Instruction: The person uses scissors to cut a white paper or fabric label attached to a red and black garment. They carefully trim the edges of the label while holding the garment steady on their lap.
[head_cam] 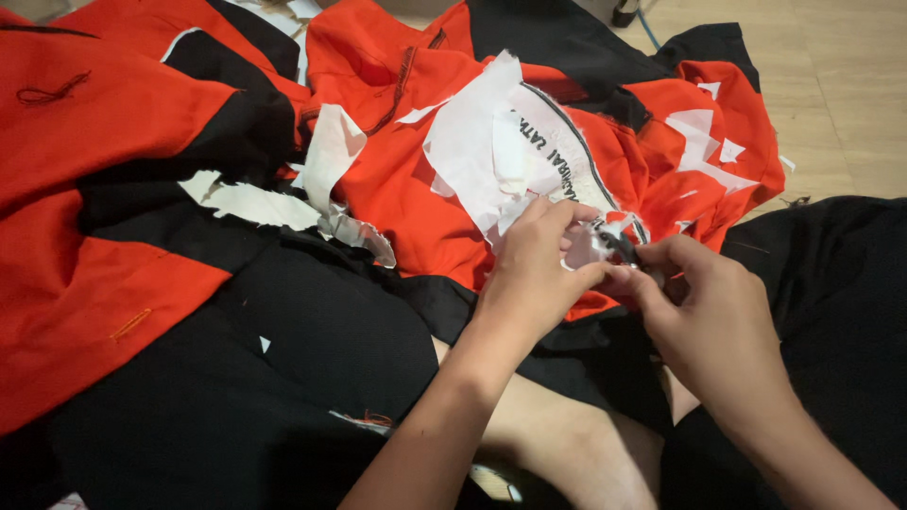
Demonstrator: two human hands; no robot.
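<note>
- The left hand [539, 269] is closed in a pinch: thumb and fingers hold the edge of the white backing [501, 156], close to the right hand.
- The right hand [704, 312] is also closed; its fingertips grip a small dark piece [619, 247] together with a scrap of white material. What the dark piece is, I cannot tell; it is too small and partly covered.
- The backing lies on the orange part of the garment [397, 189], in the upper middle of the view, just above both hands. Its lower end is between the two pinches.
- The long axis of the backing goes from upper left to lower right. The torn lower end points toward the hands; the wide end points away, toward the floor [831, 85].
- Risk: if the hands pull apart too hard, the thin backing probably tears in small bits and not in one strip. Loose white scraps [250, 203] on the black cloth already show how easily it breaks.
- Risk: a strong pull can also drag the stitches under it and pucker the orange cloth.
- Risk: if the dark piece is a sharp tool, it can slip toward the left fingers, because the two hands touch almost.
- The garment lies loose on the lap, so it can slide when pulled.
</note>
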